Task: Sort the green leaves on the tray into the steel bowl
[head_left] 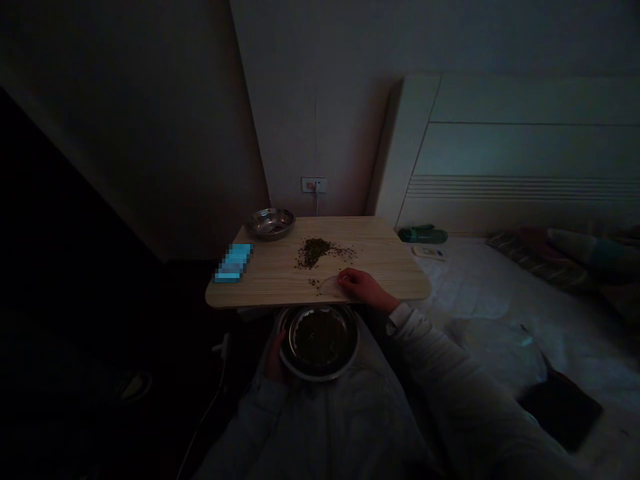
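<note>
My left hand (274, 357) grips the left rim of a round metal bowl (353, 359) on my lap, just under the table's front edge. Small dark grains or beans cover the bottom of this bowl. Over the front part of the small wooden table (270, 287), my right hand (357, 283) is closed. A faint pale curved edge shows at its fingertips; what it belongs to is too dim to make out. A heap of dark green beans or grains (314, 252) lies beyond that hand, with loose ones scattered to the right and toward the front edge.
A second metal bowl (271, 225) stands at the table's back left, with a lit phone (234, 263) in front of it. Right of the table, a green bottle (423, 235) and a pale remote (429, 253) lie on the bed. A wall socket (314, 185) holds a plugged cord.
</note>
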{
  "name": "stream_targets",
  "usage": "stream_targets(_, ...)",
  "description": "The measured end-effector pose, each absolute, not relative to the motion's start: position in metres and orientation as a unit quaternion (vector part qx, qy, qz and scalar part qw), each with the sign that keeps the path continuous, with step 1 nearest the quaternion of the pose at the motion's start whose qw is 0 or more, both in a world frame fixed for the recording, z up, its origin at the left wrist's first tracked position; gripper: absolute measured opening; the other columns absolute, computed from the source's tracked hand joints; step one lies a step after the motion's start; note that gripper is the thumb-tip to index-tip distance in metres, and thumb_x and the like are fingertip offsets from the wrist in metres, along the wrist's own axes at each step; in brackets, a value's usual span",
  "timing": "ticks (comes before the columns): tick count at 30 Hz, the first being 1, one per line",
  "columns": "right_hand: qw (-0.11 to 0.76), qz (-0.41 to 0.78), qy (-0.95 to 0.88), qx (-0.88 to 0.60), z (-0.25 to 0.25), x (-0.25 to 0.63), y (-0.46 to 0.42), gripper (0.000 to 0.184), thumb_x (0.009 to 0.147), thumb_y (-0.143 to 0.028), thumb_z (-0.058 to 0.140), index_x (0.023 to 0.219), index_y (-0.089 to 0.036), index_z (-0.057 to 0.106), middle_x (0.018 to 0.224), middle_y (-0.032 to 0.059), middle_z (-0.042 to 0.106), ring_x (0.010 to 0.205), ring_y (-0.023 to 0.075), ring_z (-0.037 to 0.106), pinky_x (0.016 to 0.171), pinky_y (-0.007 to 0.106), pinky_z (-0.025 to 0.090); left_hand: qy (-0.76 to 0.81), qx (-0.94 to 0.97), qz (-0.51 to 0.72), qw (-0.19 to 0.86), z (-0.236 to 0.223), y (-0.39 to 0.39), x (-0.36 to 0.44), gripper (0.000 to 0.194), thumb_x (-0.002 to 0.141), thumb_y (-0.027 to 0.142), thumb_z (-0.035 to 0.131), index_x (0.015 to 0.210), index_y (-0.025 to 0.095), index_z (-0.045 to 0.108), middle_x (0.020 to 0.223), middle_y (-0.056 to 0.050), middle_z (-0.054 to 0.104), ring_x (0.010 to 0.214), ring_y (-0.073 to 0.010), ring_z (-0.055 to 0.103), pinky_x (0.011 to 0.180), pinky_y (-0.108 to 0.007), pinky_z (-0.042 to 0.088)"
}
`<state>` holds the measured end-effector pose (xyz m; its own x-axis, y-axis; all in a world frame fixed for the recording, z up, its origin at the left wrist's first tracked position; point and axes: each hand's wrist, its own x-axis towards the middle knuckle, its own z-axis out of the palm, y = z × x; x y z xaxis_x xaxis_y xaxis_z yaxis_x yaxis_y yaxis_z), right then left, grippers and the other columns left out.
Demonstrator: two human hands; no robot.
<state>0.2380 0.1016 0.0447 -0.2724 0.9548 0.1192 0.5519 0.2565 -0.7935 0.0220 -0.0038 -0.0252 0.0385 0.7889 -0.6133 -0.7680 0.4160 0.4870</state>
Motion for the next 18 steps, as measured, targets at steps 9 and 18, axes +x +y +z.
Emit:
stream_targets(9,0.315,0.332,-0.736,-0.499,0.041,0.227,0.095,0.016,0.079,-0.030,0.055,0.081,-0.015,0.063,0.066,-0.0008,0.060,0.062,0.0112,0.051,0.059,0.022,0.037,0.457,-0.020,0.557,0.694,-0.006,-0.006,0.029,0.025,0.081,0.024,0.048,0.068,0.021,0.069,0.067,-0.007,0.074,0.116,-0.0269,0.057,0.107,-0.042,0.034)
stream_targets(18,0.339,0.357,-0.700,-0.517,0.045,0.228,0.085,0.013,0.077,-0.028,0.057,0.079,-0.016,0.061,0.065,-0.0009,0.060,0.062,0.0122,0.052,0.060,0.023,0.040,0.407,0.028,0.554,0.725,-0.028,-0.005,0.022,0.020,0.076,0.031,0.057,0.080,0.020,0.073,0.083,-0.010,0.077,0.118,-0.0302,0.055,0.106,-0.046,0.035)
